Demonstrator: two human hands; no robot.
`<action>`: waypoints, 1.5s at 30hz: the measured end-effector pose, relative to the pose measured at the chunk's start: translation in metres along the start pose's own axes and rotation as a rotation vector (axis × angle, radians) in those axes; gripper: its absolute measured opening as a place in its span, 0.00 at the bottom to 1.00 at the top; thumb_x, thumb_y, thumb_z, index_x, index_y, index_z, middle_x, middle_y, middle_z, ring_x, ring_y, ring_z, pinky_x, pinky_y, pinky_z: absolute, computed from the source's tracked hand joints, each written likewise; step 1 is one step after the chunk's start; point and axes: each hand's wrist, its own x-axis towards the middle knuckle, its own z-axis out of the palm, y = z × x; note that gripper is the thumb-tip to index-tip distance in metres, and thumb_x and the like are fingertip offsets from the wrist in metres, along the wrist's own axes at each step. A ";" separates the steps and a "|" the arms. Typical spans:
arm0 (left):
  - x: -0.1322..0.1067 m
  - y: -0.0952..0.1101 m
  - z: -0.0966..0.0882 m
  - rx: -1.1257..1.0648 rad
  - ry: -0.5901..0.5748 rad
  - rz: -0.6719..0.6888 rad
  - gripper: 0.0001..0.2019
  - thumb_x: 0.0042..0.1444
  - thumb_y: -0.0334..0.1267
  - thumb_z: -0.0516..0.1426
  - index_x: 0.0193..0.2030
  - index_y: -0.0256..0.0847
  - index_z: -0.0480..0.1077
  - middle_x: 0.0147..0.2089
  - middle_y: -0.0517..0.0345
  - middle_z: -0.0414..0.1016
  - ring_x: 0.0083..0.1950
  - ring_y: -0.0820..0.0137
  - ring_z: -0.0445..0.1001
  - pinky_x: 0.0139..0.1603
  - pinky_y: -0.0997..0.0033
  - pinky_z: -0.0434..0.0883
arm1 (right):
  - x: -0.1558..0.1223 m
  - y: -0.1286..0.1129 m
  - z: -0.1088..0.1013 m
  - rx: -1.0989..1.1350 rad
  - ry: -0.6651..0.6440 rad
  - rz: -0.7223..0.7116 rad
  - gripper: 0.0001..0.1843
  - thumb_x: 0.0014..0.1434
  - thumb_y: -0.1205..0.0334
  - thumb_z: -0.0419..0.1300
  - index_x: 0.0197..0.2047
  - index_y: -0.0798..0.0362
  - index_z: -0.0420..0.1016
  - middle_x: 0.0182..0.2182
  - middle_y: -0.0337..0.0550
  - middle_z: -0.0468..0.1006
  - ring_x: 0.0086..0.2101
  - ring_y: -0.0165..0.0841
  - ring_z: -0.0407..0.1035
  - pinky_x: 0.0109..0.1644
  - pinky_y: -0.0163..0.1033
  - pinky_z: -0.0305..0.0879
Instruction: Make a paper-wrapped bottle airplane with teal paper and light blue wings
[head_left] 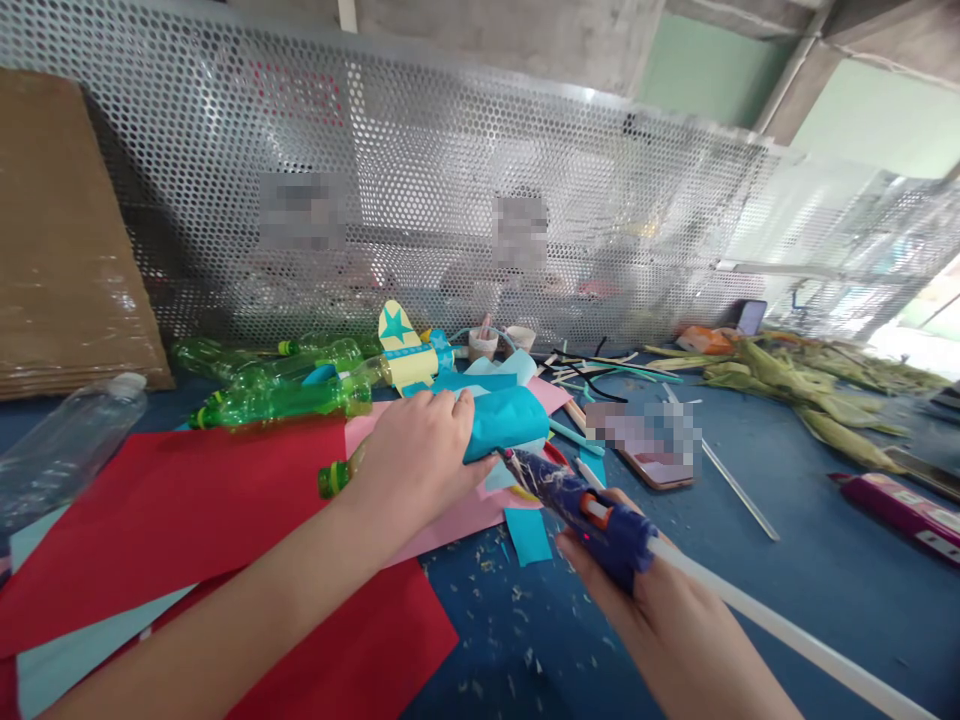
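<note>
My left hand [424,445] is closed around a small plastic bottle wrapped in blue paper [512,415]. The bottle lies on its side, and its green cap [330,480] pokes out left of my wrist. In my right hand [637,590] is a dark blue glue gun [581,505], gripped by its handle. Its nozzle points left and touches or nearly touches the lower edge of the blue paper, close to my left fingertips. From its back runs a long white glue stick [795,630]. A toy plane of yellow and blue paper [409,350] lies just beyond the bottle.
Red paper sheets [225,500] and a pink sheet [450,525] cover the left and middle of the blue table. Green bottles [285,395] lie behind them. To the right are a phone [649,450], a purple cutter [900,510] and dry husks [780,385]. A perforated metal screen [435,200] stands behind.
</note>
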 end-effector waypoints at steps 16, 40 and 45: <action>-0.001 0.000 -0.001 -0.014 -0.002 -0.030 0.27 0.53 0.53 0.58 0.52 0.34 0.70 0.43 0.43 0.77 0.41 0.55 0.74 0.35 0.61 0.68 | -0.003 -0.009 0.005 0.059 0.143 0.148 0.22 0.64 0.44 0.47 0.49 0.49 0.72 0.39 0.49 0.80 0.35 0.43 0.78 0.37 0.42 0.75; -0.003 0.002 -0.003 -0.033 -0.006 -0.051 0.30 0.54 0.55 0.58 0.54 0.30 0.69 0.42 0.43 0.77 0.42 0.53 0.75 0.38 0.58 0.70 | -0.006 0.004 0.006 -0.063 0.143 0.080 0.24 0.62 0.45 0.48 0.51 0.51 0.72 0.40 0.51 0.82 0.41 0.48 0.78 0.35 0.44 0.76; -0.004 0.002 -0.006 -0.021 0.007 -0.024 0.30 0.54 0.54 0.58 0.54 0.28 0.69 0.40 0.44 0.77 0.41 0.54 0.74 0.37 0.59 0.70 | -0.002 -0.004 0.005 -0.034 0.141 0.054 0.21 0.62 0.47 0.49 0.47 0.49 0.75 0.41 0.50 0.81 0.42 0.44 0.77 0.39 0.42 0.76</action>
